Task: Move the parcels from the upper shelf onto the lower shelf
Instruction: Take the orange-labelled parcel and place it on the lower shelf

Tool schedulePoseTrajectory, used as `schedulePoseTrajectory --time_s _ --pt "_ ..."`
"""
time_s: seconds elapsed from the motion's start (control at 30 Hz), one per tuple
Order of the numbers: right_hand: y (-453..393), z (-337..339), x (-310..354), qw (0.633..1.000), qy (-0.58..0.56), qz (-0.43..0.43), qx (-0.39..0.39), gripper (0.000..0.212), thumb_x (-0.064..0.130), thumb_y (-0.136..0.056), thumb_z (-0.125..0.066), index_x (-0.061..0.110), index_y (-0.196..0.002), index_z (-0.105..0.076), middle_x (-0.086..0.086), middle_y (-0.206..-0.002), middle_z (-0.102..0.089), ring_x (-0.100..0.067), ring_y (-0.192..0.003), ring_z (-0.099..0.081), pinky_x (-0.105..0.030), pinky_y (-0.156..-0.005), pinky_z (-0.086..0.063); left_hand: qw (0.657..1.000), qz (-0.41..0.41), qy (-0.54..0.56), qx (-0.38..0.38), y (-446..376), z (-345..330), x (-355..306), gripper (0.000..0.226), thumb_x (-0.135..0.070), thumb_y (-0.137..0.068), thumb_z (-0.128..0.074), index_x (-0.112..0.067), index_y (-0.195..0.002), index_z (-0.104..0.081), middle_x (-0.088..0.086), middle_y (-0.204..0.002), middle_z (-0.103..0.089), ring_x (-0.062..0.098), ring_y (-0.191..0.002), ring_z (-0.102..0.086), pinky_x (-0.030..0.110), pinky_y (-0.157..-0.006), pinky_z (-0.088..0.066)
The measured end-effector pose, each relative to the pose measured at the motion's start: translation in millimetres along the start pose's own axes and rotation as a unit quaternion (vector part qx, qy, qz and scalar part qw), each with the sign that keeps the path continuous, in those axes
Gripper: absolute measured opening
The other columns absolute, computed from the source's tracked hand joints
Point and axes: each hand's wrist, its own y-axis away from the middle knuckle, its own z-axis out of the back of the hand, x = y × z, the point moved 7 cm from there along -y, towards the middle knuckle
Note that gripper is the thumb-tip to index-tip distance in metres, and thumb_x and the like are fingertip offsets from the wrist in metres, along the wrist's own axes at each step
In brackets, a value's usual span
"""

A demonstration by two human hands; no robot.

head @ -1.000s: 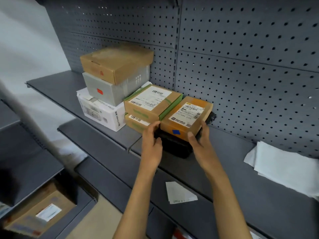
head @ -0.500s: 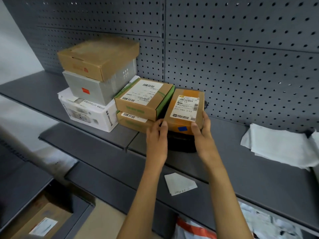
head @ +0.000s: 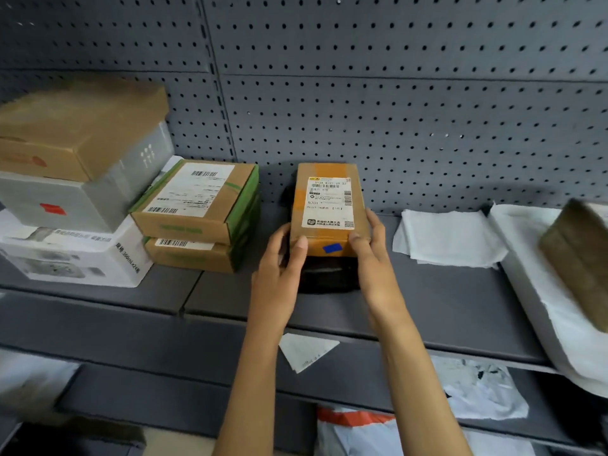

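A small brown parcel [head: 329,205] with a white label and a blue sticker lies on top of a black parcel [head: 329,274] on the grey upper shelf [head: 444,301]. My left hand [head: 279,274] grips the brown parcel's near left corner, thumb on its front edge. My right hand [head: 371,258] grips its near right corner and right side. To the left stand two stacked brown parcels with green tape [head: 197,205], touching neither hand. The lower shelf [head: 164,343] runs below, with a white slip of paper [head: 306,350] on it.
At far left a brown box [head: 75,126] sits on a grey box [head: 75,199] on a white carton [head: 72,255]. White soft parcels [head: 450,238] lie to the right, with a brown box [head: 582,258] at the right edge. A pegboard wall [head: 394,110] backs the shelf. Plastic mail bags [head: 477,390] lie lower down.
The view has swung right and closer. The brown parcel has turned square to me and sits apart from the green-taped stack. Both hands stay on its near corners.
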Motion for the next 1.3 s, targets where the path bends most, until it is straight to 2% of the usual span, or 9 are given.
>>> schedulePoseTrajectory --time_s 0.17,0.27,0.43,0.53,0.7,0.87,1.07,1.2,1.3 --pt "7 30 22 0.998 -0.024 0.030 -0.049 0.048 0.024 -0.106 -0.039 0.042 -0.150 -0.031 0.018 -0.132 -0.061 0.004 -0.120 -0.057 -0.019 -0.096 -0.042 0.997 -0.049 0.041 0.035 3 -17 -32 0.055 -0.061 -0.090 -0.056 -0.044 -0.142 -0.050 -0.016 -0.135 -0.066 0.000 -0.126 -0.060 0.042 -0.110 -0.049" --pt "15 55 36 0.995 -0.036 0.050 -0.073 0.047 0.022 -0.106 -0.039 0.040 -0.149 -0.034 0.013 -0.137 -0.061 -0.003 -0.124 -0.058 -0.016 -0.093 -0.043 0.995 -0.068 0.050 0.051 9 -33 -54 0.046 -0.051 -0.097 -0.058 -0.044 -0.142 -0.051 -0.017 -0.134 -0.066 -0.001 -0.125 -0.060 0.042 -0.112 -0.048" --pt "40 113 64 0.989 -0.036 0.087 -0.114 0.047 0.022 -0.106 -0.040 0.041 -0.149 -0.035 0.016 -0.136 -0.060 0.004 -0.121 -0.057 -0.012 -0.089 -0.044 0.990 -0.103 0.065 0.073 34 -73 -94 0.043 -0.053 -0.094 -0.060 -0.050 -0.136 -0.054 -0.016 -0.130 -0.069 0.000 -0.124 -0.061 0.042 -0.110 -0.049" --pt "58 157 84 0.983 -0.033 0.119 -0.132 0.048 0.022 -0.106 -0.041 0.040 -0.150 -0.036 0.018 -0.136 -0.060 0.008 -0.120 -0.057 -0.007 -0.090 -0.046 0.983 -0.138 0.084 0.085 58 -105 -124 0.040 -0.045 -0.098 -0.060 -0.045 -0.138 -0.055 -0.014 -0.128 -0.071 0.000 -0.123 -0.063 0.042 -0.109 -0.049" --pt "97 244 113 0.971 -0.027 0.155 -0.181 0.047 0.027 -0.105 -0.043 0.046 -0.148 -0.037 0.026 -0.124 -0.063 0.011 -0.113 -0.060 -0.016 -0.097 -0.046 0.974 -0.170 0.098 0.112 104 -174 -168 0.042 -0.047 -0.098 -0.059 -0.043 -0.139 -0.054 -0.017 -0.130 -0.069 0.000 -0.123 -0.062 0.042 -0.108 -0.049" --pt "130 334 123 0.964 -0.016 0.165 -0.209 0.047 0.026 -0.106 -0.041 0.043 -0.150 -0.036 0.026 -0.120 -0.065 0.015 -0.105 -0.062 -0.006 -0.082 -0.046 0.964 -0.203 0.102 0.139 152 -250 -206 0.042 -0.042 -0.100 -0.058 -0.040 -0.142 -0.054 -0.018 -0.131 -0.068 -0.003 -0.123 -0.061 0.035 -0.109 -0.049" --pt "185 462 118 0.948 -0.011 0.165 -0.273 0.045 0.029 -0.106 -0.041 0.043 -0.149 -0.037 0.024 -0.122 -0.065 0.005 -0.115 -0.062 -0.021 -0.098 -0.046 0.952 -0.229 0.091 0.183 225 -358 -240 0.042 -0.043 -0.100 -0.056 -0.041 -0.142 -0.054 -0.020 -0.133 -0.066 -0.006 -0.123 -0.059 0.026 -0.106 -0.050" --pt "222 541 120 0.936 -0.007 0.166 -0.311 0.045 0.028 -0.106 -0.041 0.042 -0.149 -0.037 0.031 -0.117 -0.063 0.020 -0.102 -0.060 -0.002 -0.081 -0.045 0.942 -0.238 0.092 0.220 270 -428 -261 0.043 -0.045 -0.100 -0.055 -0.042 -0.143 -0.053 -0.021 -0.132 -0.066 -0.009 -0.119 -0.060 0.019 -0.102 -0.050" --pt "244 590 121 0.926 0.001 0.163 -0.339 0.046 0.028 -0.106 -0.041 0.041 -0.149 -0.037 0.035 -0.110 -0.059 0.028 -0.090 -0.057 0.005 -0.069 -0.040 0.932 -0.235 0.093 0.260 295 -472 -276 0.043 -0.047 -0.099 -0.055 -0.044 -0.142 -0.052 -0.020 -0.130 -0.067 -0.004 -0.120 -0.061 0.033 -0.106 -0.052"
